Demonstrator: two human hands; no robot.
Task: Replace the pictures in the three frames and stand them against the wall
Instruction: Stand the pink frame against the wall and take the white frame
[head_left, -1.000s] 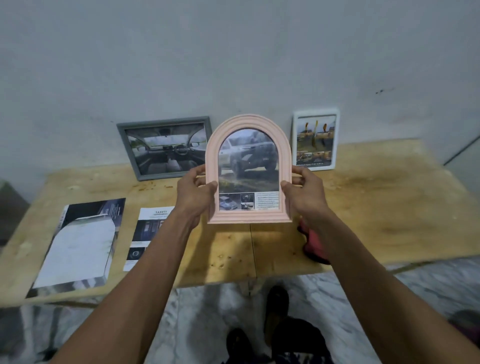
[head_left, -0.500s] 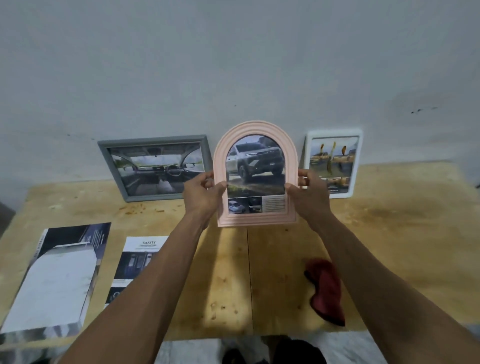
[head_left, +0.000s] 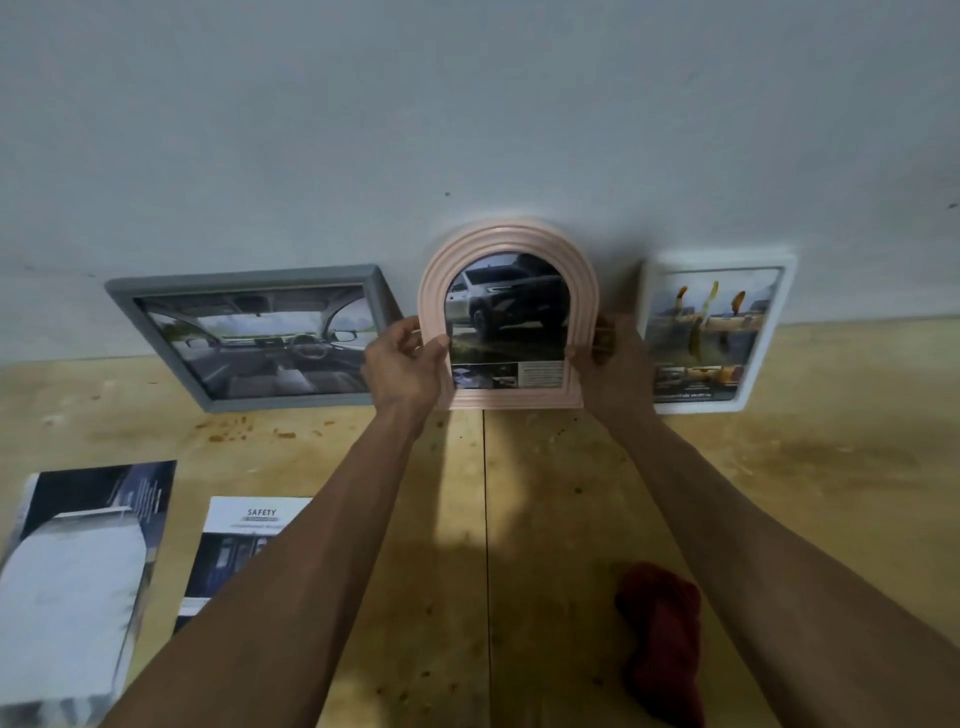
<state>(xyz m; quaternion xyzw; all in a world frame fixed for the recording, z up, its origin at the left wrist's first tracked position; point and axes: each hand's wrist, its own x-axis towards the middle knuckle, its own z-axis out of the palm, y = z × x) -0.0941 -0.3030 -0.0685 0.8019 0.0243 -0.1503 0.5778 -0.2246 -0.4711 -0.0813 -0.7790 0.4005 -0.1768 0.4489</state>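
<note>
The pink arched frame (head_left: 506, 244) with a car picture stands on the wooden table (head_left: 779, 467), its top against the wall. My left hand (head_left: 402, 364) grips its left edge and my right hand (head_left: 610, 366) grips its right edge. A grey frame (head_left: 249, 338) with a car-interior picture leans on the wall to its left. A white frame (head_left: 717, 332) with a yellow-toned picture leans on the wall to its right.
Two loose printed pictures lie at the front left: a dark one (head_left: 78, 582) and a sheet headed SAFETY (head_left: 239, 545). A red cloth (head_left: 660, 634) lies at the front right, under my right forearm. The grey wall (head_left: 467, 130) backs the table.
Both hands have carried the pink frame away from me, from above the table's middle to the wall between the grey and white frames, and its base now meets the table.
</note>
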